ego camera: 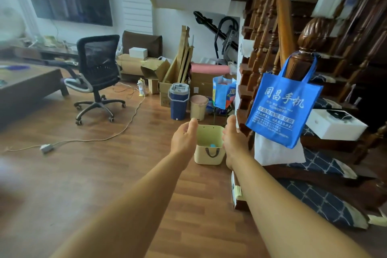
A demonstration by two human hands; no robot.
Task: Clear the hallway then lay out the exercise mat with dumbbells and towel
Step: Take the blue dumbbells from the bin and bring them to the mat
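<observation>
Glossy wood-plank floor (88, 174); matt pale-yellow plastic bin (209, 144); blue nonwoven cloth bag (282, 109); dark varnished wooden banister (270, 27).

left hand (184, 140) fingers curled from view | bin (210, 144) contents unclear; left edge blurred

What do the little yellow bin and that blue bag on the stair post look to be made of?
Yellow bin: likely moulded plastic, smooth matte walls, rounded corners. Blue bag: probably non-woven fabric; it hangs limp, softly creased, with printed white lettering.

Bin (209, 148) on floor (104, 174) between both hands, tote bag (282, 107) to its right.
</observation>
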